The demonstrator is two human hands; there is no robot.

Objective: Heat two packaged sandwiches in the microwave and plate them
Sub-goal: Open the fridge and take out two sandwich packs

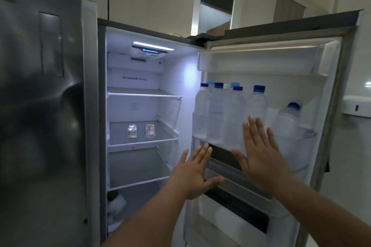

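Observation:
Two small clear-wrapped packaged sandwiches, the left sandwich (pixel 132 131) and the right sandwich (pixel 150 130), lie side by side on a middle glass shelf (pixel 140 143) of the lit fridge. My left hand (pixel 193 174) is raised flat with straight fingers in front of the fridge opening, below and right of the sandwiches, holding nothing. My right hand (pixel 261 156) is also flat, fingers spread, in front of the open fridge door (pixel 329 86) and its bottle rack. Neither hand touches the sandwiches.
Several water bottles (pixel 218 114) with blue caps stand in the door rack. The closed steel freezer door (pixel 40 106) fills the left. Other fridge shelves (pixel 140 94) look bare; something white sits in the bottom compartment (pixel 118 202).

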